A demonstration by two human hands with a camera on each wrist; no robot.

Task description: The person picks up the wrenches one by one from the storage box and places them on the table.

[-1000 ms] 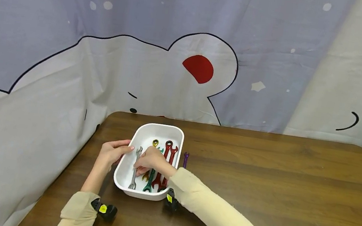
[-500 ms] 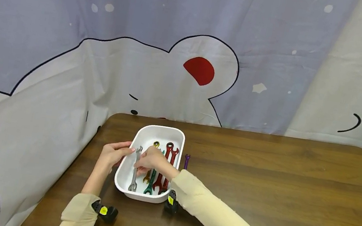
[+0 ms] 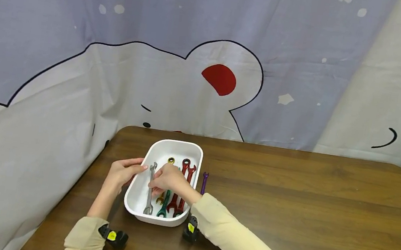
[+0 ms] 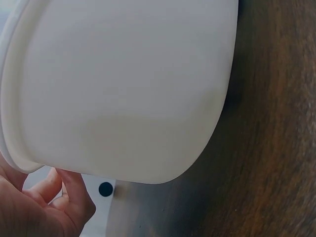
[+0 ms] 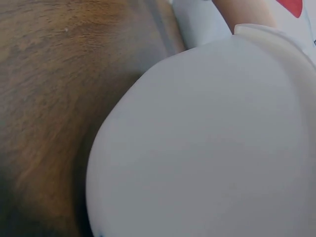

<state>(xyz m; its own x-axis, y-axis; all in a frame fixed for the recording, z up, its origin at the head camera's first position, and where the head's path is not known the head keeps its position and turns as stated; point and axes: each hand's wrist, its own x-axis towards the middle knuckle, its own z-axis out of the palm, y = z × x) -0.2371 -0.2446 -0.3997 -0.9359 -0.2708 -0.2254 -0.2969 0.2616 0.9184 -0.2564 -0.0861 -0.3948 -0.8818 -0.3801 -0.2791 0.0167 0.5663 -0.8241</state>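
Note:
In the head view, a white plastic tray (image 3: 155,220) stands on the wooden table. My left hand (image 3: 120,177) grips its left rim, thumb on top and fingers outside; in the left wrist view, the left hand (image 4: 49,207) shows bent fingers beside the tray's wall (image 4: 128,89). My right hand (image 3: 172,179) reaches into the tray and pinches a silver wrench (image 3: 149,199) lying along the left side. To its right lie a yellow wrench (image 3: 171,161), a green wrench (image 3: 163,209) and two red wrenches, partly hidden by the right hand. Only the tray's outer wall (image 5: 197,138) fills the right wrist view.
A purple wrench (image 3: 204,182) lies on the table (image 3: 308,210), just right of the tray and partly behind the right sleeve. A printed curtain (image 3: 146,73) hangs along the table's back and left edges.
The silver wrench's near end has shifted slightly right inside the tray, with the right hand still on it. The left hand stays at the rim.

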